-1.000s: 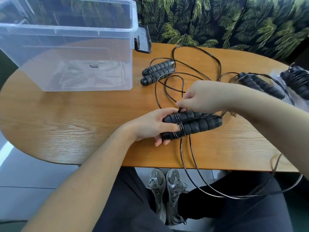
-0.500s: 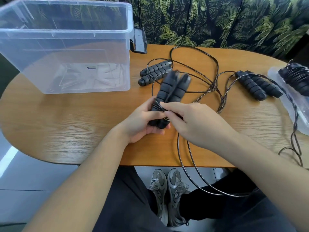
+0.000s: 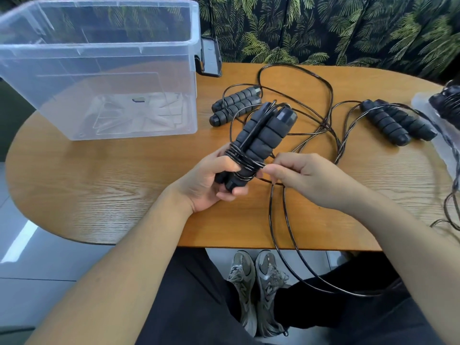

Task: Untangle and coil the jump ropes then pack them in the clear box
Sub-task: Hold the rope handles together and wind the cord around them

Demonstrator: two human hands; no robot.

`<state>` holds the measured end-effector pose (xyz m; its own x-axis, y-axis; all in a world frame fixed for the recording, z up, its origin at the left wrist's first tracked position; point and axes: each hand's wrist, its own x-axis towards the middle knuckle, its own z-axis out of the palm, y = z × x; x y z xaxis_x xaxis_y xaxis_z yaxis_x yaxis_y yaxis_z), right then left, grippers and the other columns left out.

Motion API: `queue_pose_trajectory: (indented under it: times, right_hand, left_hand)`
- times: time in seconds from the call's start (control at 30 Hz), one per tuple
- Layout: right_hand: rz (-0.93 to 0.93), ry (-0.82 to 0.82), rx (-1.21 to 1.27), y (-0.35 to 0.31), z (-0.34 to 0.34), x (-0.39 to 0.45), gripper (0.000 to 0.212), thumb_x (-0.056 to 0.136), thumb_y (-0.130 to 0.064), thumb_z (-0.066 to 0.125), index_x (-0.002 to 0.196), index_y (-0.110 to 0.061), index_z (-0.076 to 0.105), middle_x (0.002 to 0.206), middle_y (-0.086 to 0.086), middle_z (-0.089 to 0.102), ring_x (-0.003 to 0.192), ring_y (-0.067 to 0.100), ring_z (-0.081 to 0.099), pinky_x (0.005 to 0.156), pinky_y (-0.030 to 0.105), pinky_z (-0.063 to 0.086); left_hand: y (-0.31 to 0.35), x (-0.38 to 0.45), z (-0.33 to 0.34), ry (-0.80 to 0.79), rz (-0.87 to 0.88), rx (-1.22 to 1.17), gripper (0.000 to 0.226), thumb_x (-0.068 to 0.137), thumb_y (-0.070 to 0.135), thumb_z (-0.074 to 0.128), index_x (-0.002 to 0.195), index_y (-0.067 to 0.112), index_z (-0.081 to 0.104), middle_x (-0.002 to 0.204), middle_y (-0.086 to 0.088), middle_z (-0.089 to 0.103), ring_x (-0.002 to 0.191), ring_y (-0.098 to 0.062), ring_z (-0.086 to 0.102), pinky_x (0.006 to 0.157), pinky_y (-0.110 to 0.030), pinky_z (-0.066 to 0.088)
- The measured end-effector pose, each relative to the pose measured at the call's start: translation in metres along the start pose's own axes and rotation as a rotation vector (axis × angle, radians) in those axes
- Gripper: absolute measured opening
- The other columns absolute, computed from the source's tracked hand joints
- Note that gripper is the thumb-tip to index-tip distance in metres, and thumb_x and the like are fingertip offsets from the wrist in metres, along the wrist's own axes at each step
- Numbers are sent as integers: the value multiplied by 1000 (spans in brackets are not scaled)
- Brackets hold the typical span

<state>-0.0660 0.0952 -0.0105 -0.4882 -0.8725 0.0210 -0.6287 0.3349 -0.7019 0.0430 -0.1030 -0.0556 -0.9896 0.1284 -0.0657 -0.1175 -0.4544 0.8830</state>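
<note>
My left hand [image 3: 207,181] grips the lower end of a pair of black foam jump rope handles [image 3: 263,131], held together and tilted up to the right above the table. Several turns of thin black rope [image 3: 245,161] wrap around them. My right hand [image 3: 302,176] pinches that rope just right of the wraps; the rest of it [image 3: 286,235] hangs in a long loop over the table's front edge. Two more handle pairs [image 3: 235,105] [image 3: 395,123] lie on the table with tangled ropes [image 3: 328,125]. The clear box [image 3: 99,70] stands at the back left.
The oval wooden table [image 3: 112,175] holds a dark phone-like object [image 3: 210,57] by the box's right wall and a coiled rope on a clear plastic bag [image 3: 448,105] at the far right edge. A leaf-patterned sofa backs the table. My legs and shoes are below.
The handle pair was lifted off the table and tilted upright in my left hand. My right hand came round the handles, adding turns of rope, and now pinches it on their right side.
</note>
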Motion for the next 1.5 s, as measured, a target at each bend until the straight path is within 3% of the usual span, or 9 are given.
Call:
queue_pose_trajectory:
  times: [0.17, 0.47, 0.57, 0.67, 0.77, 0.97, 1.13, 1.27, 1.5]
  right_hand:
    - [-31, -98, -114, 32, -7, -4, 40, 97, -68, 29, 105, -44, 61, 79, -1, 63, 76, 21, 60, 74, 39, 50]
    - [223, 17, -177, 46, -19, -1, 69, 68, -88, 53, 56, -21, 60, 50, -5, 43, 55, 14, 43, 56, 32, 33]
    - [261, 0, -156, 45, -21, 0, 63, 63, -83, 56, 51, -21, 56, 49, -8, 40, 55, 15, 42, 55, 32, 32]
    - [138, -111, -36, 42, -30, -2, 55, 76, -69, 57, 84, -17, 71, 78, 0, 69, 74, 17, 63, 71, 35, 53]
    - [33, -292, 157, 26, -42, -7, 5, 90, -39, 66, 86, -40, 70, 77, -20, 70, 73, -4, 64, 68, 10, 48]
    - [173, -58, -162, 16, -51, 16, 36, 85, -35, 67, 53, -23, 54, 56, -5, 54, 55, 12, 46, 55, 28, 36]
    - [258, -211, -152, 8, -60, 40, 17, 90, -27, 70, 76, -18, 68, 74, 4, 67, 72, 19, 59, 71, 36, 46]
    - [308, -289, 43, -5, -63, 53, 19, 90, -34, 71, 98, -17, 72, 65, 1, 60, 59, 15, 49, 59, 30, 41]
    - [222, -193, -213, -35, -55, 67, 13, 83, -41, 78, 85, -29, 75, 80, -11, 66, 77, 12, 56, 70, 29, 42]
  left_hand:
    - [1, 0, -2, -38, -5, 25, 38, 87, 11, 47, 126, 11, 46, 99, -17, 63, 55, -18, 50, 40, -18, 31]
    - [1, 1, -1, -67, -42, 56, 47, 83, 12, 57, 129, 15, 44, 95, -15, 63, 60, -24, 56, 41, -21, 39]
    - [1, 3, -1, -47, -45, 106, 46, 85, 5, 55, 130, 10, 46, 90, -11, 66, 63, -25, 65, 42, -23, 48]
    - [1, 3, -3, -96, -37, 99, 38, 85, 2, 53, 124, 6, 56, 93, -13, 66, 64, -23, 68, 42, -22, 50]
    - [1, 2, -1, -130, -52, 118, 35, 86, -2, 48, 119, 3, 58, 90, -14, 64, 61, -21, 66, 40, -20, 48]
    - [0, 2, -2, -148, -57, 180, 34, 88, -1, 52, 119, 12, 47, 90, -16, 60, 61, -22, 62, 40, -20, 44]
    - [-1, 1, 4, -79, -67, 264, 26, 87, -2, 56, 104, 14, 44, 81, -13, 65, 58, -24, 63, 39, -20, 43]
    - [-1, 0, 8, -44, -73, 318, 29, 84, 0, 64, 100, 16, 47, 93, -12, 72, 68, -30, 71, 42, -25, 53]
    - [1, 4, 10, -32, -137, 403, 32, 85, 7, 69, 102, 18, 44, 106, -19, 69, 72, -34, 71, 45, -30, 57]
